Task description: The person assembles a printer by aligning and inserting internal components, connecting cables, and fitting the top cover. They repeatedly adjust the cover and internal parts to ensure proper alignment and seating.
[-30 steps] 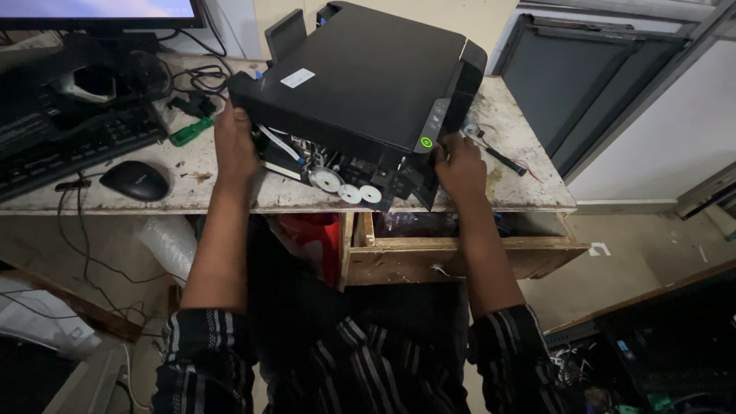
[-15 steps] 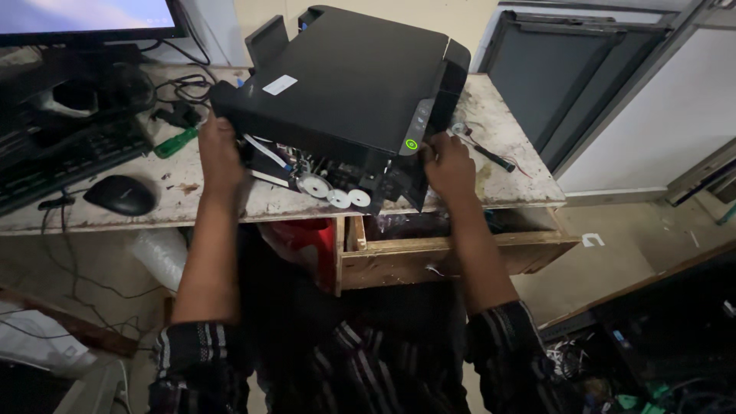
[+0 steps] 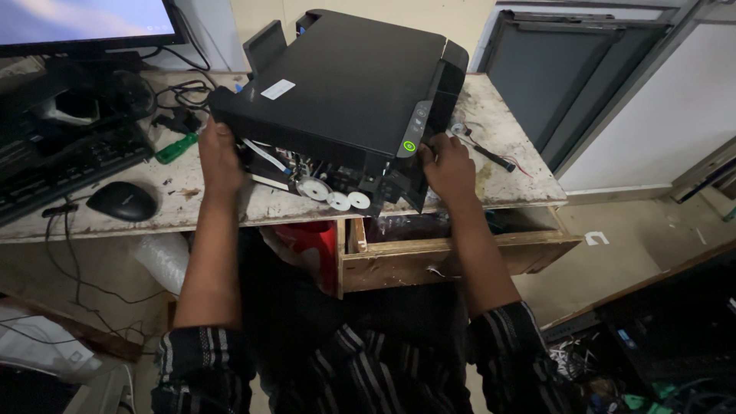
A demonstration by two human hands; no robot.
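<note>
Black printer (image 3: 345, 92) sits tilted on the worn desk (image 3: 506, 138), white gears exposed underneath. Left hand (image 3: 218, 157) clasps the printer's left edge; right hand (image 3: 448, 165) grips its right front corner. Mouse (image 3: 123, 201) lies left of the printer.

A worn, stained surface (image 3: 506, 123) with an open wooden drawer (image 3: 460, 257) stands on a dusty concrete floor (image 3: 644, 238), a dark panel (image 3: 567, 77) leaning against the pale far wall (image 3: 659, 107) at right.

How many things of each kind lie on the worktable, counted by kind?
Printer, held by left hand and right hand: 1
Computer mouse: 1
Keyboard: 1
Green-handled screwdriver: 1
Total: 4
</note>
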